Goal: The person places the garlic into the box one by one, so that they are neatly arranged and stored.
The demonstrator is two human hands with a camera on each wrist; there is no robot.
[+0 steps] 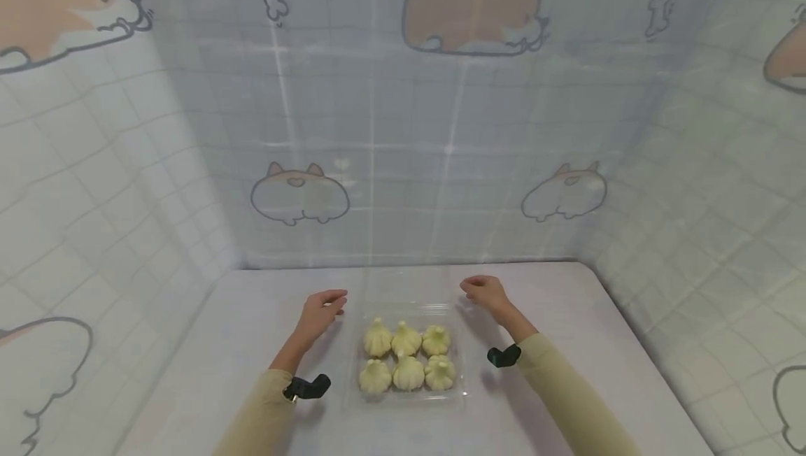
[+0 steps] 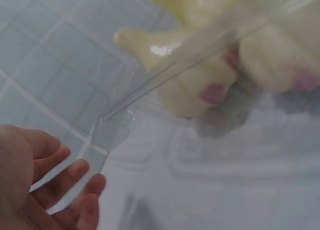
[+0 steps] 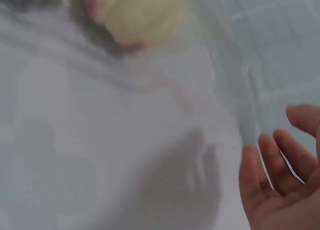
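Observation:
A clear plastic clamshell box (image 1: 462,372) sits on the white table, holding several pale garlic bulbs (image 1: 408,373) in two rows. Its transparent lid (image 1: 403,288) lies folded back toward the wall. My left hand (image 1: 322,312) is in the air left of the lid, fingers loosely bent and holding nothing; in the left wrist view they are apart from the box's clear edge (image 2: 150,85). To the right of the lid is my right hand (image 1: 488,293), also holding nothing. Its fingers (image 3: 250,175) come close to a clear plastic edge; I cannot tell whether they touch it.
A white tabletop (image 1: 567,344) surrounds the box. Behind it and on both sides hang pale curtains (image 1: 415,127) with a grid and cartoon dog prints. Dark wrist cameras (image 1: 307,387) are strapped over the beige sleeves (image 1: 567,393).

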